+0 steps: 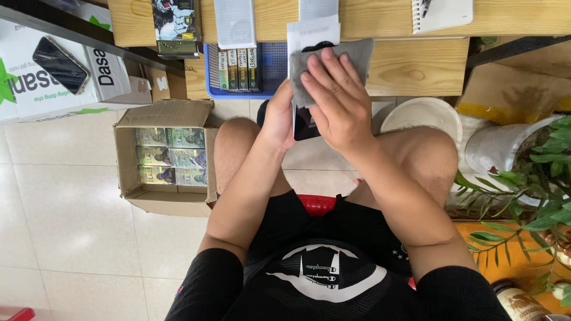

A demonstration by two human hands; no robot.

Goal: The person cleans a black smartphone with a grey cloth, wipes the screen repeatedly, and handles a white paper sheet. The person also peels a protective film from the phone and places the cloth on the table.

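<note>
I sit with bare knees apart, both hands raised in front of me. My left hand grips a dark flat phone-like device by its left edge. My right hand lies flat on a grey cloth, pressing it onto the top of the device. Most of the device is hidden under the cloth and my right hand. A white paper sheet shows just behind the cloth.
A wooden desk is ahead, with a blue tray of small packs. An open cardboard box of packets stands on the tiled floor at left. A white carton with a phone is far left. A white stool and potted plants stand at right.
</note>
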